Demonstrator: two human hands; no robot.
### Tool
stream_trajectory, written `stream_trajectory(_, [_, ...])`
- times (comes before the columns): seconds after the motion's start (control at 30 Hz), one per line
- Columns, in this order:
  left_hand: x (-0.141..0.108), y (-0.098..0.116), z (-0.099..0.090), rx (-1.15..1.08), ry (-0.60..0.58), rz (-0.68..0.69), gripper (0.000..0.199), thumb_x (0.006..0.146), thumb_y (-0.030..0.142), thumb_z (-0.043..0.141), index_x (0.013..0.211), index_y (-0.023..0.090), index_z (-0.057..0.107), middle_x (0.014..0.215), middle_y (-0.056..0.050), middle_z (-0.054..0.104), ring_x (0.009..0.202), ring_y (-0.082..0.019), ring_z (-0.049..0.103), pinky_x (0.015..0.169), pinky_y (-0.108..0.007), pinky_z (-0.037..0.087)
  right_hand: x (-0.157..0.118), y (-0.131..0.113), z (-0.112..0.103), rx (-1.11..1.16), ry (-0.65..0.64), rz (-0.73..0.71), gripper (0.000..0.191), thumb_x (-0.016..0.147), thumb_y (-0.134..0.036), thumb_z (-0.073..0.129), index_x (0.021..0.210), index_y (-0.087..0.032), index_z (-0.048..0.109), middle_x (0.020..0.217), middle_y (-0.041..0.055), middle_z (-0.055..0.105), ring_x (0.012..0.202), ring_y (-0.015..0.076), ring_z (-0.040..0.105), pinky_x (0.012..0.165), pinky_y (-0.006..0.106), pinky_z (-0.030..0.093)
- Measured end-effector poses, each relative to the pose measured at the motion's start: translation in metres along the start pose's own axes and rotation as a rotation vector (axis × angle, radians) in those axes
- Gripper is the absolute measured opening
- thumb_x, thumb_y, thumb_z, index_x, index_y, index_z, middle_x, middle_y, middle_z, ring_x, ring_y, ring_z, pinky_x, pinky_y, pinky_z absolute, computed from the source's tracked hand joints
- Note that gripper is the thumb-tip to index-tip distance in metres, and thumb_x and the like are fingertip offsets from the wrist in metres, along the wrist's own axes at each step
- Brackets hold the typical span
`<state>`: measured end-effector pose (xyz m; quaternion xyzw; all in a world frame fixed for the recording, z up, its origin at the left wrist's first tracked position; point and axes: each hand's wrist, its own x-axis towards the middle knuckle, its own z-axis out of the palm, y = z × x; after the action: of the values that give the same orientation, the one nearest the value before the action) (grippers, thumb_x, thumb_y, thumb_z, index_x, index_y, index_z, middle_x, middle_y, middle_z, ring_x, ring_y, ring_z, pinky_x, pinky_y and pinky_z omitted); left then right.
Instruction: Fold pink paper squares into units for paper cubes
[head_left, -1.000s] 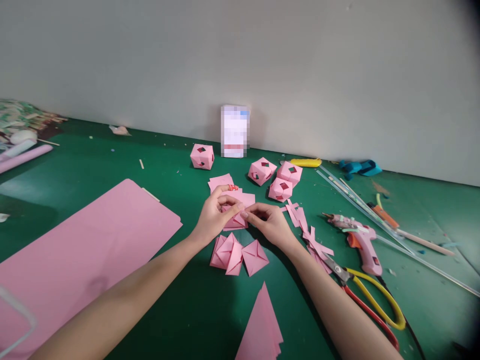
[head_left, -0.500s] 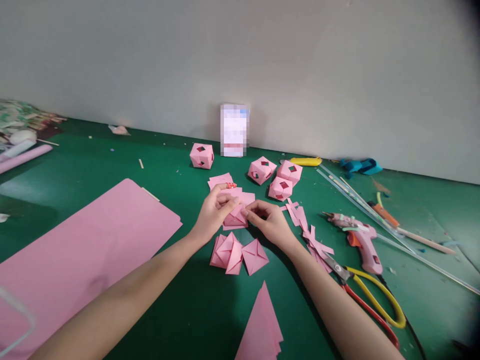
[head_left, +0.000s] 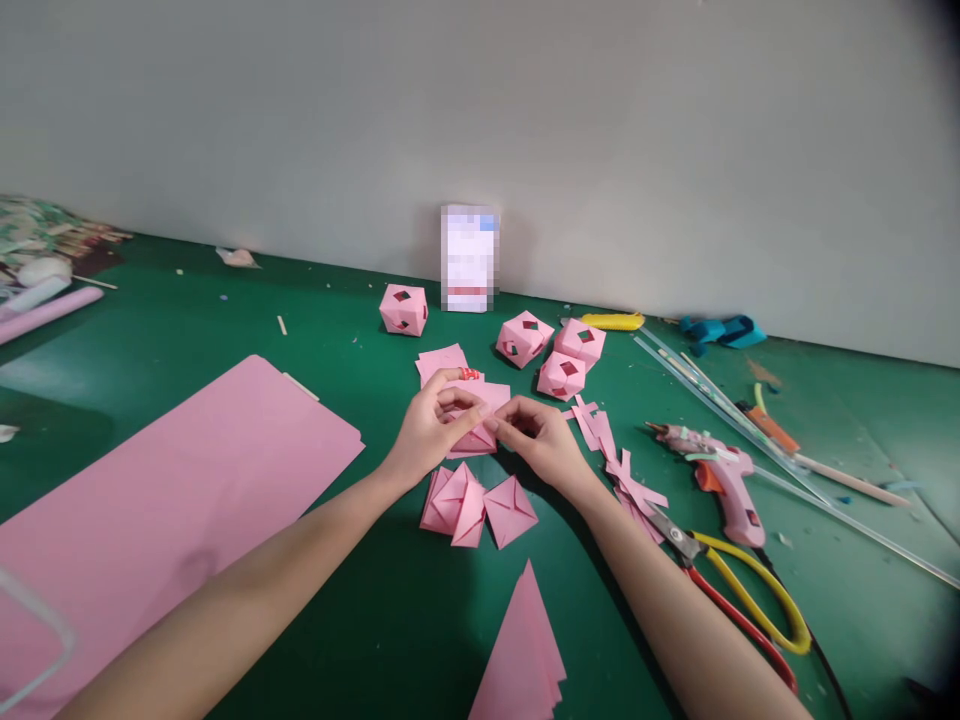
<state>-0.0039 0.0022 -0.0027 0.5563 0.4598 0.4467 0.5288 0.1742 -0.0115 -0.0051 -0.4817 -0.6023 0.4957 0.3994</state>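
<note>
Four hollow pink paper shapes (head_left: 403,311), faceted and pierced with diamond holes, stand on the green table (head_left: 360,630) beyond the hands. In the middle, the left hand (head_left: 429,432) and right hand (head_left: 546,448) each have the grip pinched, thumb to fingertip, on a folded pink paper (head_left: 472,440) (the fingers hide much of it), with flat folded squares (head_left: 511,513) just nearer. Rightward, scissors (head_left: 681,542) overlap thin paper strips (head_left: 598,430) near a glue gun (head_left: 739,490), while the left forearm covers part of a large smooth sheet (head_left: 232,465).
</note>
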Motion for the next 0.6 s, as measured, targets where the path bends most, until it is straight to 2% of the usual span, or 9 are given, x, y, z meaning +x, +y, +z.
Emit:
stream_trajectory(0.23, [0.0003,0.0032,-0.0004,-0.015,0.054,-0.08,0.055,0.073,0.041,0.081,0.116,0.018,0.055,0.074,0.002,0.067,0.066,-0.013,0.064,0.062,-0.023,0.047,0.001,0.0014,-0.0014,0.084,0.038,0.013,0.034,0.081,-0.05,0.073,0.076,-0.018,0.063,0.071,0.0005,0.062,0.063,0.0137,0.053,0.06,0.028,0.041])
stream_trajectory(0.43, [-0.0003,0.003,-0.0012,-0.061,-0.009,-0.057,0.048,0.078,0.04,0.077,0.116,0.018,0.058,0.081,-0.001,0.072,0.07,-0.014,0.067,0.064,-0.023,0.05,0.0006,0.0006,-0.0015,0.155,0.087,0.02,0.033,0.082,-0.049,0.072,0.076,-0.019,0.06,0.068,-0.002,0.057,0.06,0.0125,0.05,0.058,0.026,0.039])
stream_trajectory(0.6, [-0.0007,0.0029,-0.0004,-0.048,0.042,-0.079,0.048,0.075,0.036,0.08,0.114,0.018,0.058,0.079,-0.001,0.071,0.068,-0.013,0.066,0.063,-0.022,0.05,-0.0003,0.0003,-0.0019,0.078,0.056,0.027,0.034,0.082,-0.05,0.072,0.075,-0.019,0.061,0.068,-0.0016,0.057,0.06,0.0127,0.049,0.058,0.027,0.037])
